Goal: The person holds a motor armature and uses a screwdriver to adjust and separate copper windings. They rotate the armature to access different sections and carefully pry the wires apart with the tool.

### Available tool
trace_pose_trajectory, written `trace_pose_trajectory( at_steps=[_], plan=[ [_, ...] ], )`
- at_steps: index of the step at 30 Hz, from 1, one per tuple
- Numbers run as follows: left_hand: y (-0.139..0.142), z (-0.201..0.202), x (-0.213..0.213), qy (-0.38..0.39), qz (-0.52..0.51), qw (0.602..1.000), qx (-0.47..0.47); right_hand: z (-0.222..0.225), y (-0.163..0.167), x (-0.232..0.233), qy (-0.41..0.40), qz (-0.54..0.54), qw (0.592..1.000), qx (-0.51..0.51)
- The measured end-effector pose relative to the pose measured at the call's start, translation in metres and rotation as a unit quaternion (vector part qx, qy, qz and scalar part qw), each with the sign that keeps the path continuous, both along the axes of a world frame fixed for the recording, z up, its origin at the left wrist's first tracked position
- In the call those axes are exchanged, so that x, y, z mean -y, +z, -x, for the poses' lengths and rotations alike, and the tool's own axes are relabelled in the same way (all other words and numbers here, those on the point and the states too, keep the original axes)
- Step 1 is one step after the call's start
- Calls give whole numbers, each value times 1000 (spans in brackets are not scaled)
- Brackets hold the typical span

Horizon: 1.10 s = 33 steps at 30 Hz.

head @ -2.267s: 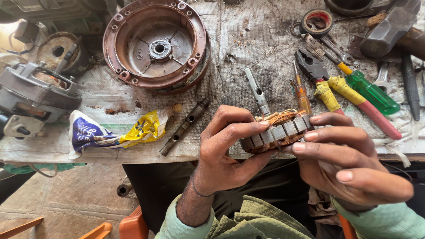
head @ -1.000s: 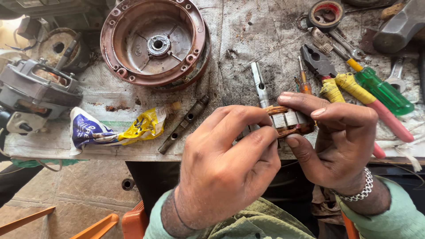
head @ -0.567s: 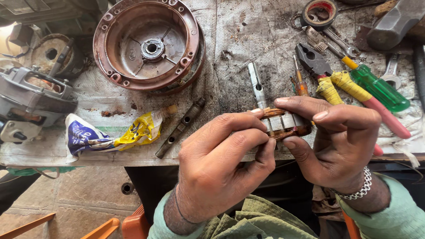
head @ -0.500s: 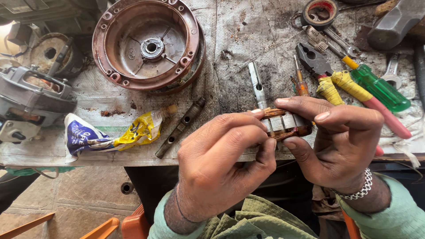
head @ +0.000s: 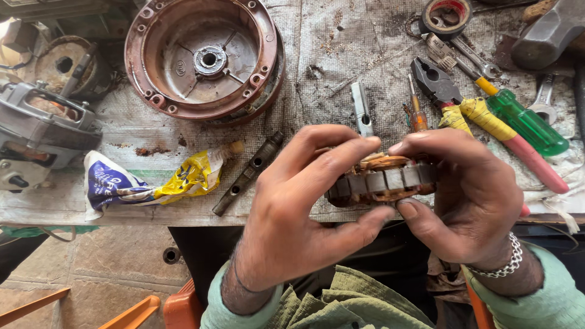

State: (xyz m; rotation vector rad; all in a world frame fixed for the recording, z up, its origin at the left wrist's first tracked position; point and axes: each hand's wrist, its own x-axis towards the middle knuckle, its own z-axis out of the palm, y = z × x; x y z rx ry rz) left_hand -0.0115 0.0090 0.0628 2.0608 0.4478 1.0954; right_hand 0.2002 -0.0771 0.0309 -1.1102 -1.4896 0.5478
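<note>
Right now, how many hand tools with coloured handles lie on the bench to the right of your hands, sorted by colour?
Green handle: 1, the green screwdriver
Yellow-taped handles: 1, the pliers
Orange handle: 1, the small orange screwdriver
Total: 3
They lie just beyond the right hand, which with the left hand holds the wound stator.
</note>
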Motion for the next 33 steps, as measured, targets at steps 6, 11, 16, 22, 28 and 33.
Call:
trace_pose_trajectory(
  at_steps=[6,11,16,22,28,33],
  plan=[
    [-10,-3,-6,-30,47,998,-23,-3,7,-2,-36,-27,996,83],
    [-9,-1,-8,-51,43,998,-11,-2,8,-2,-25,-33,995,88],
    [-5,-3,-4,-40,76,996,-12,-8,8,-3,6,-37,995,94],
    [-12,-10,-1,-14,42,999,10,-12,9,-2,20,-23,996,89],
    [-18,-13,0,1,22,999,24,-15,11,-1,27,-2,996,84],
    [-14,-5,-6,-47,42,998,9,-12,8,-2,37,-23,997,56]
  ],
)
